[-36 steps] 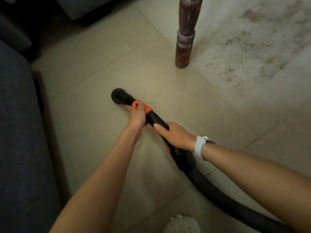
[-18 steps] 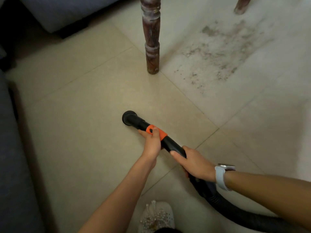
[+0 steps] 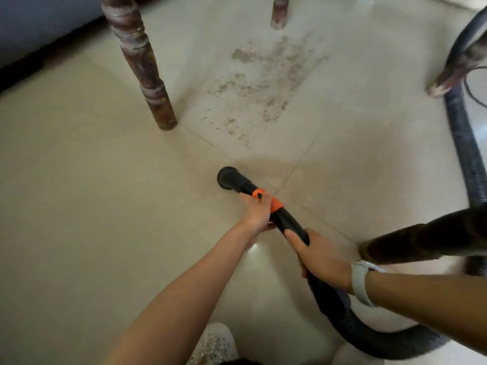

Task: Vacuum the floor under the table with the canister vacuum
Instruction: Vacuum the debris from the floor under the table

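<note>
Two hands hold the black vacuum wand [image 3: 266, 204], its long axis slanting up-left, nozzle [image 3: 227, 178] on the floor [image 3: 92, 206] short of the dirt patch [image 3: 263, 85]. Left hand [image 3: 257, 213] wraps the orange collar [image 3: 274, 202]; right hand [image 3: 322, 259] closes round the wand behind it.

Table legs [image 3: 142, 64]: four
Hands [image 3: 257, 213]: two
Vacuum hose [image 3: 369, 335]: one
Wristwatch [image 3: 361, 281]: one
Shoe [image 3: 214, 343]: one
</note>
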A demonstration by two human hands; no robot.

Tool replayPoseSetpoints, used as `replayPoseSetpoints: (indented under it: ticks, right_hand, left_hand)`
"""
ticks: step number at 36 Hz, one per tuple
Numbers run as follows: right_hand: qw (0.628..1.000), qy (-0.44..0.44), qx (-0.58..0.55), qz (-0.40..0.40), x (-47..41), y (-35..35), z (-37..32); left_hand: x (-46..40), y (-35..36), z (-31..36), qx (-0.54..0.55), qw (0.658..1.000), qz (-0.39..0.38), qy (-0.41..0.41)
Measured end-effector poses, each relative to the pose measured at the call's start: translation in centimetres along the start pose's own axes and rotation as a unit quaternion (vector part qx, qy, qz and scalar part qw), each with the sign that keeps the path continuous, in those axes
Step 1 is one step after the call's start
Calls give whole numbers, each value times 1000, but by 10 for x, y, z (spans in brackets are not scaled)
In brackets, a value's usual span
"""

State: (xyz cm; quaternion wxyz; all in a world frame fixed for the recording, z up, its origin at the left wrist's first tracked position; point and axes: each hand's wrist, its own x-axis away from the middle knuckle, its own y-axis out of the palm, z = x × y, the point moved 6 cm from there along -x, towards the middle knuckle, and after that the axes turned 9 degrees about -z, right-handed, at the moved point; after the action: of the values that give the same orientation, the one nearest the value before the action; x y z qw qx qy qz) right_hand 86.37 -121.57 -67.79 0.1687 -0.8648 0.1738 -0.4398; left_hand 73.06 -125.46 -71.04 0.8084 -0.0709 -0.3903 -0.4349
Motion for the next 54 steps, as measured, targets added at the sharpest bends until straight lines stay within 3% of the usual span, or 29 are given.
replayPoseSetpoints:
  ticks: [4,14,21,23,27,31,34,40,46,54]
  right_hand:
    - [999,18,-8,26,6,-18,15]
    - [999,-17,-37,-22,-11,-5,12]
    - [996,-56,-73,21,-26,3,-3]
    - [995,-64,-66,38,-27,-3,-3]
    - [993,-80,-21,81,-27,-18,2]
    - [989,-82,24,119,-25,-30,11]
    - [983,-60,82,152,-25,-40,16]
    - [963,-14,172,206,-27,-61,24]
    - [982,-50,73,169,-40,-70,19]
    - [983,-105,58,136,-67,-45,-22]
  left_hand:
    - [-16,28,1,-31,999,-44,-2]
    - [-16,10,-13,-88,993,-73,19]
    - [-16,-22,-25,-205,978,-18,27]
    - [-19,-39,-34,-316,948,37,12]
    - [-14,-65,-65,-559,825,75,-31]
    - [-2,-85,-96,-666,743,56,-47]
    - [3,-93,-100,-707,705,53,-34]
    - [3,-97,-98,-716,696,43,-33]
    - [3,-98,-97,-711,701,42,-34]
    - [-2,-104,-87,-699,713,41,-50]
